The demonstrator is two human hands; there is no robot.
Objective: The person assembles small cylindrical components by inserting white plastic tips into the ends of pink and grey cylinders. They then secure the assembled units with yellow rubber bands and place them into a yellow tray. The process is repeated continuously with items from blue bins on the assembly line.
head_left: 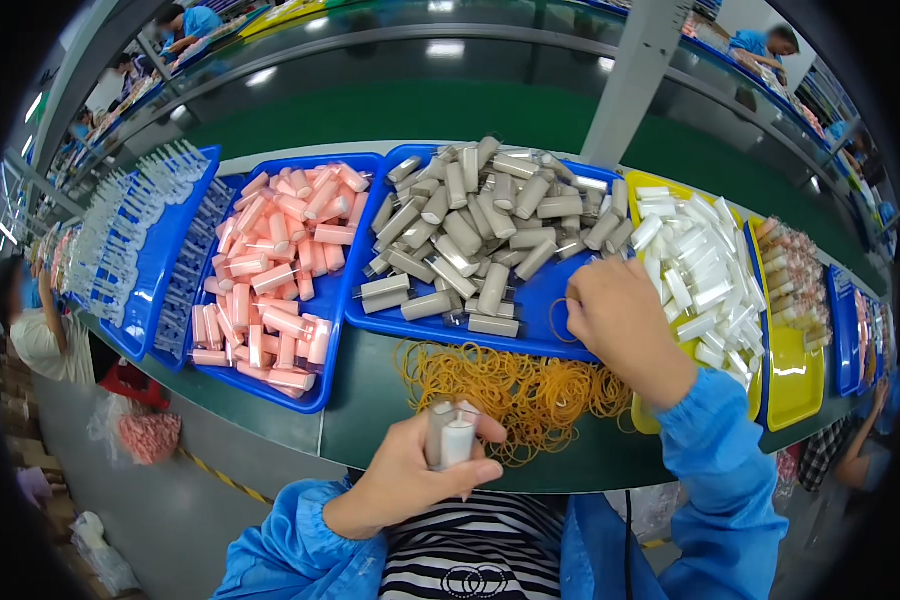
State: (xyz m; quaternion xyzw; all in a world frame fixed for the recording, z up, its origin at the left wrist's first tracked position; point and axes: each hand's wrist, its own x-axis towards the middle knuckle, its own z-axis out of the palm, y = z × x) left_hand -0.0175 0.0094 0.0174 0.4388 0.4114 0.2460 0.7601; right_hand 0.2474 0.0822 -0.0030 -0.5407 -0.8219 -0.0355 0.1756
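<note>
My left hand (410, 470) is closed around a small bundle of tubes with clear ends, held upright near my body. A white tube (457, 443) faces me, with a grey tube (437, 432) beside it; fingers hide the rest. My right hand (615, 310) is over the right end of a blue tray (545, 290), its fingers curled down and partly hidden. From those fingers hangs a thin rubber band (554, 322). Grey tubes (460, 230) are heaped in this tray, some close to the right fingertips. Between my hands lies a pile of yellow-brown rubber bands (530, 395).
To the left, a blue tray (322, 385) holds pink tubes (270, 260); farther left are blue trays of clear plastic parts (130, 240). On the right, a yellow tray (642, 415) holds white tubes (705, 270), beside another yellow tray (795, 390). A grey post (638, 85) stands behind.
</note>
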